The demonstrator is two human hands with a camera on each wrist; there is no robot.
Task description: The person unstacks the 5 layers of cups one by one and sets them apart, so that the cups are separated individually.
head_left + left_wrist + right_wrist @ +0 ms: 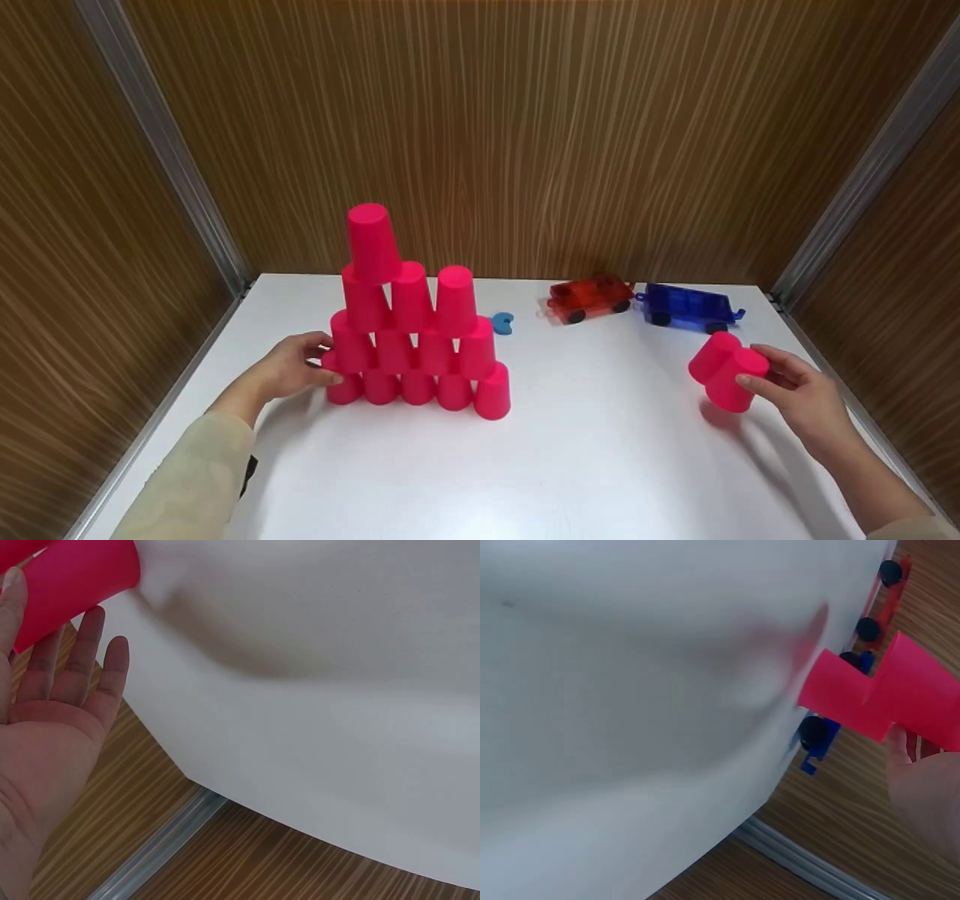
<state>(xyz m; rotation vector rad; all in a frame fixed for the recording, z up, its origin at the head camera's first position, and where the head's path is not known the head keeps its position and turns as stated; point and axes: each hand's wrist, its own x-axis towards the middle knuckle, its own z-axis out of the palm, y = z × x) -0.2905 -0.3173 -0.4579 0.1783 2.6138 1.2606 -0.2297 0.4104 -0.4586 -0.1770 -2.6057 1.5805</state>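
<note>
Pink cups (418, 352) stand upside down in a stepped stack, with a single cup (373, 244) on top at its left side. My left hand (289, 367) is at the left end of the bottom row, thumb in front of the end cup (345, 388) and fingers behind it. In the left wrist view, the fingers (75, 671) lie along a cup's side. My right hand (806, 394) grips a pink cup (731, 390) above the table at the right. A second cup (712, 356) sits against its far side; the fingers behind are partly hidden.
A transparent red toy car (592, 296) and a blue toy wagon (686, 306) stand near the back edge of the white table (600, 457). Behind the stack lies a small blue piece (503, 323). Wood-patterned walls (480, 142) enclose the back and sides.
</note>
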